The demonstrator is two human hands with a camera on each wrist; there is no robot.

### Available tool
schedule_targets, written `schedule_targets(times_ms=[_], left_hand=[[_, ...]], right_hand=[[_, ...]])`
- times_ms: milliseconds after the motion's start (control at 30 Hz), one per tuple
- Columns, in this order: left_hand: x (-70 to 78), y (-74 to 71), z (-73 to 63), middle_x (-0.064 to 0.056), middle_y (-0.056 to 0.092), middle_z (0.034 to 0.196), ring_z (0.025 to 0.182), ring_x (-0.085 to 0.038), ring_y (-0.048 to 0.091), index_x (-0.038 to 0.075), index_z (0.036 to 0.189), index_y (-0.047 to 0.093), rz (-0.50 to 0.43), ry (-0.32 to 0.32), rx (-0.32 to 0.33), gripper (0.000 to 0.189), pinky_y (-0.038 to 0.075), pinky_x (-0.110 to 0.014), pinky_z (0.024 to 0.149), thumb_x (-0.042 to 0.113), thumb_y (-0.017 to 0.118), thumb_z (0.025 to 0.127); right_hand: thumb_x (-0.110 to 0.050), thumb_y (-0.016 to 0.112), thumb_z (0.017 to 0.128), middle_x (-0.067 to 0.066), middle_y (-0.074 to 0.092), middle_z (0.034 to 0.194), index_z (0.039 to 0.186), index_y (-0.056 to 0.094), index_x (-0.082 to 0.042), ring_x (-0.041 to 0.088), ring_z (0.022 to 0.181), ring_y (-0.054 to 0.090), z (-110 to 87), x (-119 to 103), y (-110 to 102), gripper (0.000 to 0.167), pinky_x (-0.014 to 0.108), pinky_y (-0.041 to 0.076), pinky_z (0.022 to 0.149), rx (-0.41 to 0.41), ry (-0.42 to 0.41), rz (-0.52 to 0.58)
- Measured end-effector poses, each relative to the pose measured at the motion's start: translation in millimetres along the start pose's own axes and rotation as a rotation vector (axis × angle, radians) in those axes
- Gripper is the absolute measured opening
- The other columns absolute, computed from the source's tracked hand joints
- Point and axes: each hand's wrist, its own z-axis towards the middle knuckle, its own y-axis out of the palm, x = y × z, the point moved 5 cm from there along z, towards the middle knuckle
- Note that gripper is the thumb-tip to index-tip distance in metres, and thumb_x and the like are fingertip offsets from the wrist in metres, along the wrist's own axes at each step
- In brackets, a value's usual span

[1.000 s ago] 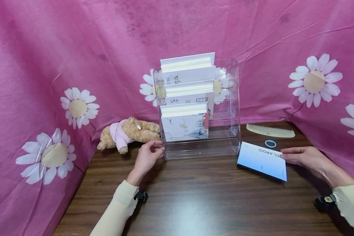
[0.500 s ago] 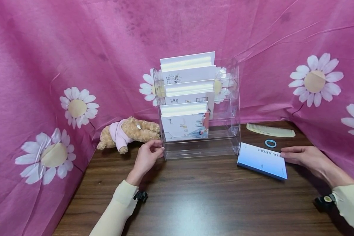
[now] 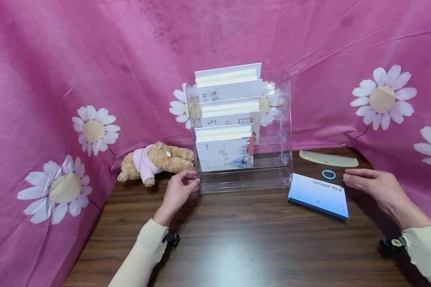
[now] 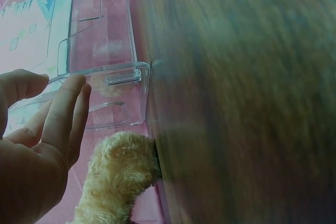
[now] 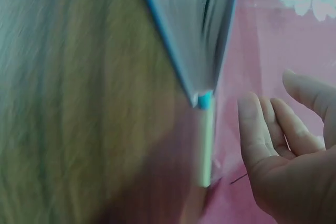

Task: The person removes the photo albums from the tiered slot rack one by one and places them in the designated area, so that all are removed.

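Observation:
A clear acrylic rack (image 3: 244,181) stands mid-table, with small white books (image 3: 224,155) stacked on its tiers along the left side. My left hand (image 3: 179,189) is at the rack's lower left side; in the left wrist view its fingers (image 4: 63,111) are fairly straight and the thumb is apart from them. Whether they press the side panel I cannot tell. A blue-and-white book (image 3: 319,195) marked POLAROID lies flat right of the rack. Just beyond its right end is my right hand (image 3: 378,191), fingers extended, holding nothing, apart from the book in the right wrist view.
Behind the rack's left side lies a teddy bear (image 3: 154,161) in a pink top. A blue ring (image 3: 328,174) and a cream comb (image 3: 328,158) lie behind the blue book. Pink flowered cloth (image 3: 237,36) hangs around the wooden table (image 3: 215,239).
The blue book's near right end has come down, so the book now lies flat. My right hand has let go of it and moved slightly off to the right. The left hand stays put.

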Motion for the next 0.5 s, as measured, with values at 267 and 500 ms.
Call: schedule_targets(times_ms=[267,500], left_hand=[[-4.3,-1.7,1.4,-0.029,0.078,0.114,0.09,-0.012,0.073,-0.008,0.126,0.077,0.017,-0.001,0.002,0.029,0.072,-0.02,0.08,-0.007,0.077,0.097],[-0.8,-1.5,-0.3,-0.029,0.079,0.114,0.093,-0.018,0.076,-0.009,0.125,0.077,0.02,0.011,0.006,0.028,0.072,-0.021,0.08,-0.006,0.077,0.098]], right_hand=[[-0.03,0.084,0.103,-0.027,0.084,0.097,0.116,0.083,-0.045,-0.012,0.093,0.077,-5.7,-32,18,0.02,0.002,0.058,0.08,0.045,-0.044,-0.061],[-0.028,0.083,0.104,-0.029,0.083,0.098,0.125,0.082,-0.041,-0.009,0.092,0.078,-6.0,-63,47,0.025,0.008,0.064,0.078,0.025,-0.094,-0.021]])
